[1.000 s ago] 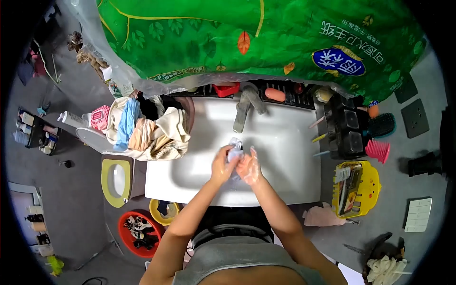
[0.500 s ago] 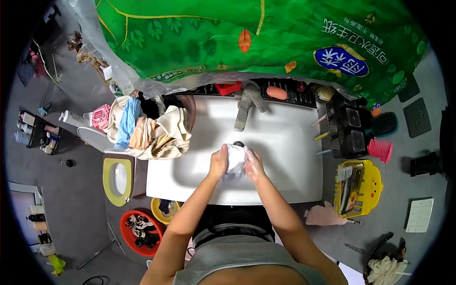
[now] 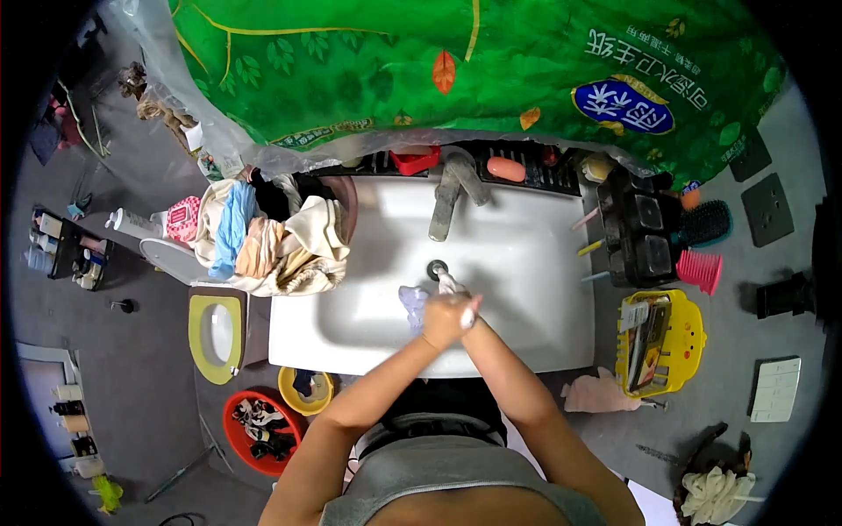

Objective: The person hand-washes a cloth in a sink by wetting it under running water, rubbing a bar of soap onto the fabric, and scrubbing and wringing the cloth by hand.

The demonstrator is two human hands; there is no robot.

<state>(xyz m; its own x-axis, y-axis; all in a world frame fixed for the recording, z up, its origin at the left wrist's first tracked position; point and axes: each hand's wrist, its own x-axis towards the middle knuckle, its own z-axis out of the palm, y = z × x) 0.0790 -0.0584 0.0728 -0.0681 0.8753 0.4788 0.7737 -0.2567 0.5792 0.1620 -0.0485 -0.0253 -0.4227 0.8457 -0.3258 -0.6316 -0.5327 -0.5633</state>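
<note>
Over the basin, my left hand (image 3: 445,321) is closed across my right hand, with a small white patch like lather near its fingertips. My right hand (image 3: 451,284) reaches out beyond it toward the drain. It looks whitish and soapy, and most of it is covered, so its fingers are unclear. A wet, pale lavender cloth (image 3: 413,307) lies crumpled in the white sink (image 3: 535,329), just left of my left hand. Whether a finger touches it I cannot tell. The grey faucet (image 3: 445,206) stands past the drain (image 3: 437,269).
Piled clothes (image 3: 289,250) sit at the sink's left edge. A large green package (image 3: 351,79) overhangs the back, near a pink soap bar (image 3: 506,169). On the right are a black holder (image 3: 636,223) and a yellow basket (image 3: 684,337); a red basin (image 3: 237,408) stands lower left.
My hands have come together from either side of the cloth, the left crossing over the right. The cloth now lies to their left, and the drain shows more fully.
</note>
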